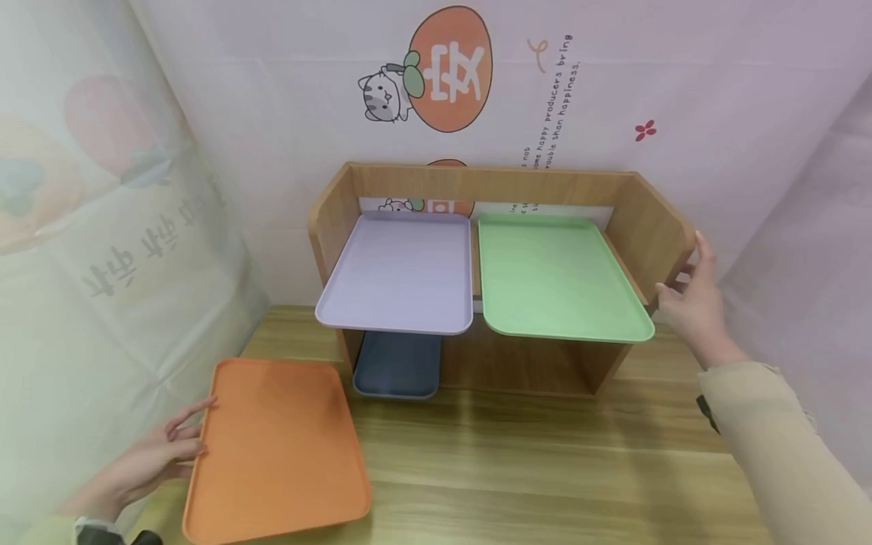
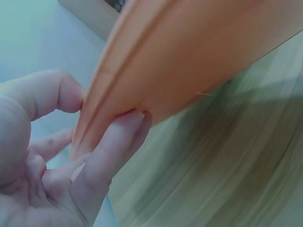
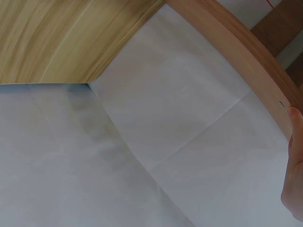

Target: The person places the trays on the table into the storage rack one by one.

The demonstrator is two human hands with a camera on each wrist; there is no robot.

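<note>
At the lower left of the head view, my left hand [image 1: 151, 460] pinches the left edge of an orange tray [image 1: 279, 446]. The left wrist view shows the thumb on one face of the tray [image 2: 142, 61] and fingers on the other, above the wood-grain table. My right hand [image 1: 698, 303] grips the front edge of the right side panel of a wooden desktop shelf [image 1: 647, 235]. Only part of that hand [image 3: 294, 165] shows in the right wrist view, against the panel's edge. On the shelf's upper level lie a lavender tray [image 1: 402, 272] and a green tray [image 1: 559, 276], side by side.
A dark blue tray [image 1: 398, 363] lies at the left of the shelf's lower level, sticking out slightly in front. The shelf stands on a wood-grain table [image 1: 518, 462]. Printed cloth [image 1: 286, 113] hangs behind and along both sides.
</note>
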